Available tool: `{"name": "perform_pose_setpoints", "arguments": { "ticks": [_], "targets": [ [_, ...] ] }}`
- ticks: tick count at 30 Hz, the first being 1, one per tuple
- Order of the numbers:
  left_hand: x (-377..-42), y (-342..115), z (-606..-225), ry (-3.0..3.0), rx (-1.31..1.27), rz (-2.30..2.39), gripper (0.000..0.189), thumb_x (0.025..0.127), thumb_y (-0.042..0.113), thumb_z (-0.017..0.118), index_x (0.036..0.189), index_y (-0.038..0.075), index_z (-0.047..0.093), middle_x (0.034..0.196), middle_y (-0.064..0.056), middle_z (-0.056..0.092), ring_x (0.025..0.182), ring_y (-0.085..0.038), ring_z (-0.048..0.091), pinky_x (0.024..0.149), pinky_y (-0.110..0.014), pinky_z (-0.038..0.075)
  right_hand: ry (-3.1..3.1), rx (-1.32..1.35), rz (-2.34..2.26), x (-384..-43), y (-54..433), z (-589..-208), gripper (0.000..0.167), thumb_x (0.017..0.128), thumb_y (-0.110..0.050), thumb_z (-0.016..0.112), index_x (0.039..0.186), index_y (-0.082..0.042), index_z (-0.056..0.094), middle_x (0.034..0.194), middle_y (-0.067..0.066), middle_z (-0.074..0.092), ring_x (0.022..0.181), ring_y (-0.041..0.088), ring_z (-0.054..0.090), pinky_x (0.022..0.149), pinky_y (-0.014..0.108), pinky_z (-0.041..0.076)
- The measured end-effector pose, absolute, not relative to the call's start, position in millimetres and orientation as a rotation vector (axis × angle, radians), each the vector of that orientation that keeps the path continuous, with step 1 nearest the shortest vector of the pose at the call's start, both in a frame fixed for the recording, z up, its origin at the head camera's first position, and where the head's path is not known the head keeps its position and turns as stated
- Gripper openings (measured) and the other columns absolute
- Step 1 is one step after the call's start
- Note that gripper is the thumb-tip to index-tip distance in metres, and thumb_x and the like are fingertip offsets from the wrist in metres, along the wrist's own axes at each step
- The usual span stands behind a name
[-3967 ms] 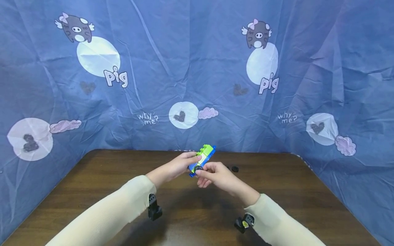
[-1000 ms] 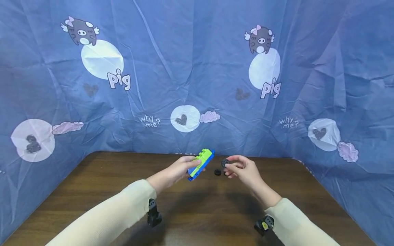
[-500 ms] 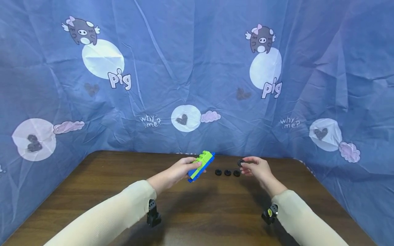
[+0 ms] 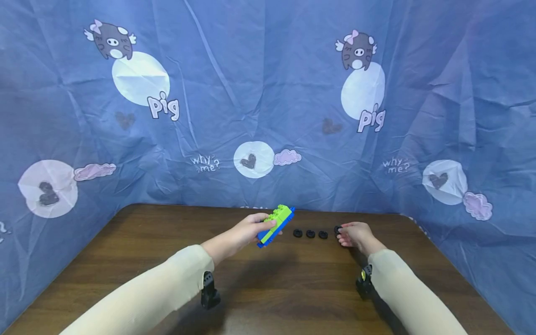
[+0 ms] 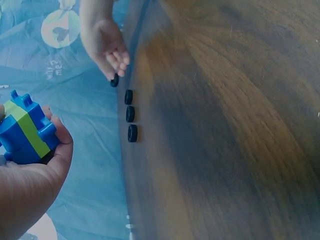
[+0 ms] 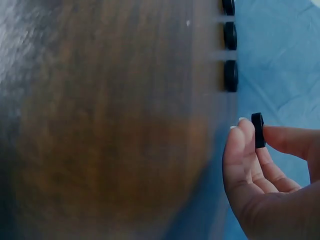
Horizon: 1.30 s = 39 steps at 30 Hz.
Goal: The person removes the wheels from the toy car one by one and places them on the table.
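Observation:
My left hand (image 4: 247, 229) grips a toy brick car body (image 4: 281, 216), lime green with studs on top and blue below, tilted and held above the table. In the left wrist view its blue end (image 5: 36, 126) faces the camera. Over to the right, my right hand (image 4: 356, 235) pinches a small black wheel (image 6: 258, 130) between thumb and fingers, low near the table. Three more black wheels lie in a row between the hands: a left one (image 4: 298, 233), a middle one (image 4: 310, 234) and a right one (image 4: 323, 235), just left of the pinched wheel.
The brown wooden table (image 4: 268, 288) ends at a back edge close behind the wheels. Blue printed fabric (image 4: 259, 102) hangs behind it and along both sides. A black camera is strapped to each cuff.
Four seconds ago my right hand was at a wheel on the car body's side; that side now shows no wheel. The right hand has carried a wheel rightward, then lowered it beside the row.

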<state>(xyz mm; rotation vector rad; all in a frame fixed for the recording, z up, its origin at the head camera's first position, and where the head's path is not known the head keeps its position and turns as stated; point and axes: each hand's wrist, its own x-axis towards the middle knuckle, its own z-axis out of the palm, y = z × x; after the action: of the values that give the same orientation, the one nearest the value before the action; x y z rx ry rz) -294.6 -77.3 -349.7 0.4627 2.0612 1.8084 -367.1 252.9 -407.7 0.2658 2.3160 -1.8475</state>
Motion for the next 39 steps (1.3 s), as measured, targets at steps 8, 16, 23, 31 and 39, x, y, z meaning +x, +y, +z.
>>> {"name": "perform_pose_setpoints", "arguments": {
  "ticks": [8, 16, 23, 31, 39],
  "targets": [
    [-295, -78, -344, 2.073, 0.457, 1.835, 0.045, 0.102, 0.024, 0.047, 0.137, -0.003, 0.044, 0.124, -0.023, 0.063, 0.089, -0.015, 0.062, 0.07, -0.028, 0.049, 2.335, 0.267, -1.794, -370, 262, -418, 0.027, 0.093, 0.006, 0.051, 0.116, 0.018, 0.046, 0.062, 0.002, 0.062, 0.052, 0.005, 0.06, 0.052, 0.019, 0.052],
    [-294, -78, -341, 2.085, 0.466, 1.822, 0.044, 0.102, 0.024, 0.047, 0.136, -0.003, 0.045, 0.124, -0.023, 0.063, 0.09, -0.015, 0.062, 0.072, -0.03, 0.049, 2.355, 0.227, -1.764, -376, 262, -419, 0.024, 0.091, 0.008, 0.051, 0.112, 0.018, 0.048, 0.059, 0.001, 0.061, 0.051, 0.005, 0.059, 0.051, 0.018, 0.051],
    [-295, -77, -348, 2.08, 0.457, 1.822, 0.043, 0.102, 0.024, 0.047, 0.134, -0.004, 0.045, 0.125, -0.025, 0.062, 0.088, -0.015, 0.061, 0.072, -0.029, 0.05, 2.319, 0.208, -1.758, -377, 262, -423, 0.026, 0.09, 0.009, 0.05, 0.114, 0.019, 0.046, 0.058, -0.001, 0.06, 0.052, 0.005, 0.06, 0.052, 0.017, 0.051],
    [-294, -77, -352, 2.08, 0.455, 1.823, 0.042, 0.102, 0.022, 0.048, 0.132, -0.007, 0.045, 0.122, -0.024, 0.064, 0.088, -0.014, 0.062, 0.07, -0.029, 0.05, 2.234, 0.248, -1.863, -373, 268, -424, 0.034, 0.096, 0.004, 0.046, 0.124, 0.023, 0.044, 0.063, 0.001, 0.064, 0.055, 0.005, 0.063, 0.057, 0.018, 0.054],
    [-294, -81, -353, 2.088, 0.452, 1.807, 0.044, 0.102, 0.021, 0.048, 0.137, -0.003, 0.037, 0.127, -0.025, 0.061, 0.111, -0.026, 0.063, 0.078, -0.03, 0.05, 2.132, 0.247, -1.969, -364, 275, -420, 0.037, 0.097, 0.0, 0.044, 0.126, 0.023, 0.042, 0.068, 0.004, 0.066, 0.06, 0.009, 0.066, 0.063, 0.022, 0.057]
  ]
}}
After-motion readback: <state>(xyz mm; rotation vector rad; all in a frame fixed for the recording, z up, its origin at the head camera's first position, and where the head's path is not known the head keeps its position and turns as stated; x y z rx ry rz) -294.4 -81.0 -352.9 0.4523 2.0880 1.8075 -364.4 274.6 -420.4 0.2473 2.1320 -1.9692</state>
